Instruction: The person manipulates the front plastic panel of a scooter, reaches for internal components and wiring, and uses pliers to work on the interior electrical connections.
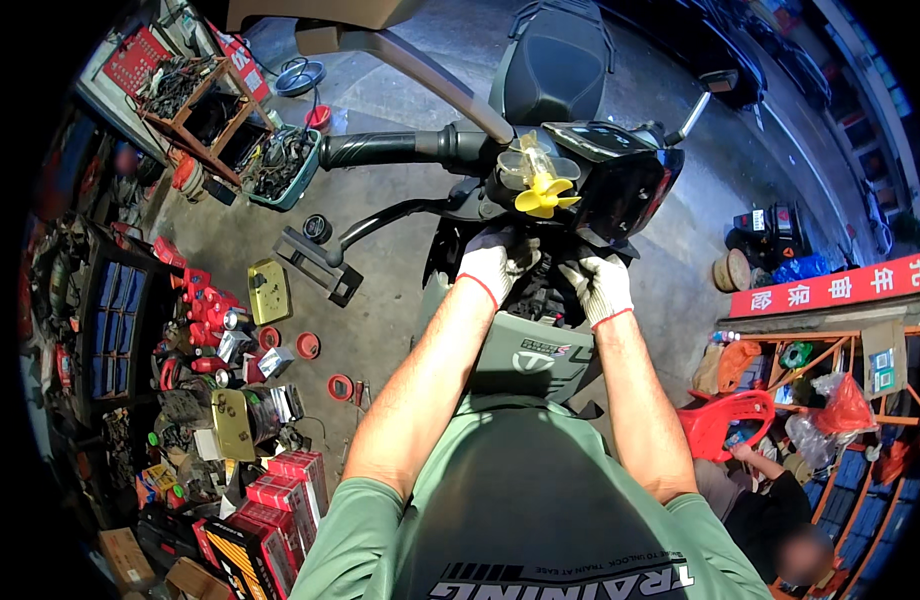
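Both hands at the front of the scooter [615,180], in white knit gloves with red cuffs. Left hand [500,257]: fingers curled at the left edge of the front opening. Right hand [595,283]: fingers bent at the right edge. Can't tell whether either grips anything; fingertips hidden or too small. Dark wiring and parts [542,298] show between them.

Grey-green front panel [510,365] is just on the near side of the opening, between the forearms. Just beyond the hands: yellow propeller [546,197] and glossy black housing [640,200], housing to the right. Left: black handlebar grip [385,150], brake lever [390,213] nearer than the grip. Seat [555,75] at the far end, right mirror [720,80] far right.

Concrete floor [380,275] around it. Left: yellow tray [269,290], black bracket-like frame [315,265], teal bin [300,185] of tangled parts farther off. Near left: stacked red boxes [285,490]. Right: wooden spool [732,271], red banner [830,287]; near right, a red plastic chair [715,425] with another person [770,510] beside it.
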The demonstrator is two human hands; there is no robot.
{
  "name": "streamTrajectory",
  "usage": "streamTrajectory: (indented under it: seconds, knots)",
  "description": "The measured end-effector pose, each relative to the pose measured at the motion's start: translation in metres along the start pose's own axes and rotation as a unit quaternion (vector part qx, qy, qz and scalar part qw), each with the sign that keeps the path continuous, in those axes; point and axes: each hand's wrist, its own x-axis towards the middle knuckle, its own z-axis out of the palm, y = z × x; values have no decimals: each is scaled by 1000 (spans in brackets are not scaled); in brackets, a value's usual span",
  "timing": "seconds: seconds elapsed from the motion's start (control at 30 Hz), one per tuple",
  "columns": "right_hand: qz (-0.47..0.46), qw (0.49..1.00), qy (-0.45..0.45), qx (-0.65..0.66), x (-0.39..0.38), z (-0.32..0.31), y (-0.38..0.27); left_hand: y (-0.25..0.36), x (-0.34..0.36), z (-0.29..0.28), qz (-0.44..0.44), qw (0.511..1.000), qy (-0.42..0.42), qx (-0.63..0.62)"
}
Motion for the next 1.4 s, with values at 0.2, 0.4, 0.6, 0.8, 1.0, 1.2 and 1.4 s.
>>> streamTrajectory:
  seconds: [0.2,0.4,0.6,0.8,1.0,1.2,1.4]
  knots:
    - [1,1000,22,-14,-5,5,-3,-3,22,-17,-44,998,-10,-43]
    - [11,1000,17,-21,0,1,-2,-1,18,-10,-84,993,1,-89]
    - [21,999,40,-7,1,6,-3,-1,24,-10,-81,988,36,-123]
    - [21,1000,18,-7,1,3,-4,1,23,-4,-92,981,60,-157]
    - [22,998,63,-17,-4,12,-4,-4,23,-4,-60,984,46,-158]
    - [27,998,59,-8,-1,7,-2,-9,22,-10,-38,988,11,-150]
    - [6,1000,10,-17,-7,5,-5,-18,-2,9,81,996,33,29]
